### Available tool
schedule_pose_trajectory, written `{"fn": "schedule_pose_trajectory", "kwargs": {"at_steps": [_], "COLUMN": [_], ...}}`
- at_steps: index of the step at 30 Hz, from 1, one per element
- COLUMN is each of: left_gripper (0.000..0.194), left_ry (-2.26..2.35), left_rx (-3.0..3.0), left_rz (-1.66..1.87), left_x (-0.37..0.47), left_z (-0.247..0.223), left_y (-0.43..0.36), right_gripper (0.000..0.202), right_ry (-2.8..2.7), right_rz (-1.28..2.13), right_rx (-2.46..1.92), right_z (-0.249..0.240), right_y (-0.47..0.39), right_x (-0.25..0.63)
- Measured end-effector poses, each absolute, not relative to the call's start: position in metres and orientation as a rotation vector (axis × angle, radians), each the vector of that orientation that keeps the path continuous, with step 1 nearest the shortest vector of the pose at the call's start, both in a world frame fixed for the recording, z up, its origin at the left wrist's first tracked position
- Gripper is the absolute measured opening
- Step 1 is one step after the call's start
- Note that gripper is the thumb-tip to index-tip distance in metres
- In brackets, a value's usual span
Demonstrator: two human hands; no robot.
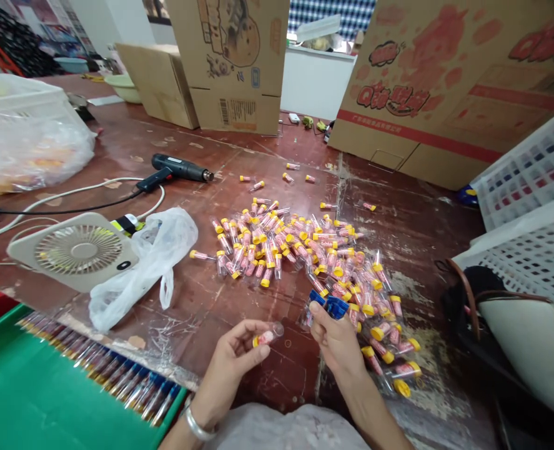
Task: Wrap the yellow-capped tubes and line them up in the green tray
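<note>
My left hand (237,350) holds a small clear tube with a yellow cap (267,336) between thumb and fingers, its clear end pointing right. My right hand (335,340) pinches blue printed wrappers (328,305) at the near edge of the pile. A large pile of clear tubes with yellow caps and pink contents (270,247) spreads over the dark red table (258,312), beyond and to the right of my hands. At the lower left, a green tray (37,387) holds a row of tubes with blue parts toward its right end.
A black heat gun (180,167), a beige fan (87,250) and a white plastic bag (140,269) lie on the left. Large cardboard boxes (239,69) stand at the back. White crates (534,206) and a bag (529,344) are at the right.
</note>
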State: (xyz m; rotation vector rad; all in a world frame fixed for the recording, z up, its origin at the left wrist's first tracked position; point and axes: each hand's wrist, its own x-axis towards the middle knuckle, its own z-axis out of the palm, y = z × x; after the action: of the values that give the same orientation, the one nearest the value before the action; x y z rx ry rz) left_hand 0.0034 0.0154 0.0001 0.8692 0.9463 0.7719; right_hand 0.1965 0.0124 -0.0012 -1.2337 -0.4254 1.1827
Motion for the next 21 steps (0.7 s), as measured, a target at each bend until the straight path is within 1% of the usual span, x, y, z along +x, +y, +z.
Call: {"fn": "schedule_pose_trajectory", "kwargs": {"at_steps": [6,12,21], "left_gripper": [0.024,0.018,0.022], "left_ry": [0.852,0.682,0.830], "left_rx": [0.607,0.467,0.599], "left_rz": [0.857,0.850,0.803], "left_x": [0.010,0.006,0.004], "left_z": [0.001,0.010,0.003], "left_y": [0.004,0.012,0.005], "right_gripper": [0.050,0.048,0.049], "right_ry": [-0.422,-0.415,-0.361], "right_rz": [1.186,1.244,1.328], "right_rx": [-1.216,-1.207,-1.150], "right_z": [0.001,0.005,0.006], "right_y": [0.020,0.020,0.024], "right_x": [0.181,0.171,0.162]}}
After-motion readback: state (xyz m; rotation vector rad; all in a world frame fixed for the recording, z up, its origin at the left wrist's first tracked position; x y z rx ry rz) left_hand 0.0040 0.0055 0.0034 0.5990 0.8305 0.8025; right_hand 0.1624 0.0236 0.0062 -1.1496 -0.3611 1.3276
